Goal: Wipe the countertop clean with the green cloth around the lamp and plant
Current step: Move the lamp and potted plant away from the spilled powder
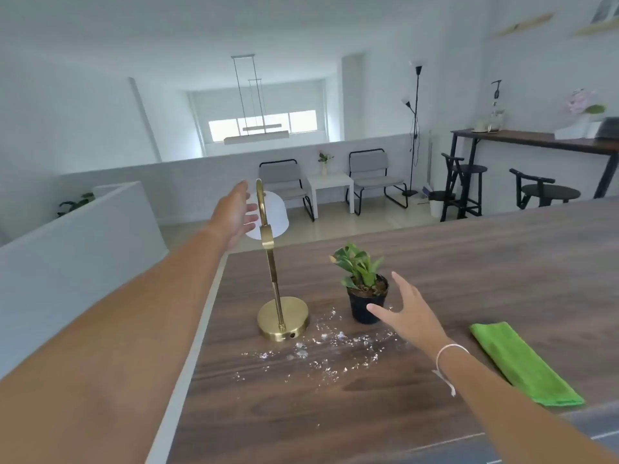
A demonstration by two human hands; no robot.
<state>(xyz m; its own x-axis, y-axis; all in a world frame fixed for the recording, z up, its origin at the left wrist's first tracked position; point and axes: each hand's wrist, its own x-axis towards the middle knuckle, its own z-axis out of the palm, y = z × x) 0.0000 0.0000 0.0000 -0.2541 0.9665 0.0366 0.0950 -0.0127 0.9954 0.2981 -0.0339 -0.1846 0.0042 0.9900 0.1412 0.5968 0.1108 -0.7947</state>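
Observation:
A brass lamp [283, 318] with a white shade stands near the left edge of the dark wood countertop [335, 406]. My left hand [234, 216] is open beside the lamp's curved neck, just left of the shade, fingers spread. A small green plant in a black pot [363, 301] stands right of the lamp. My right hand [407, 311] is open just right of the pot, thumb close to its side. White crumbs [321, 349] are scattered in front of both. The folded green cloth [526, 365] lies flat at the right, untouched.
The countertop's left edge [201, 329] runs close beside the lamp base, with a drop to a white partition. Beyond the far edge are two chairs, a white side table, a floor lamp, black stools and a high table.

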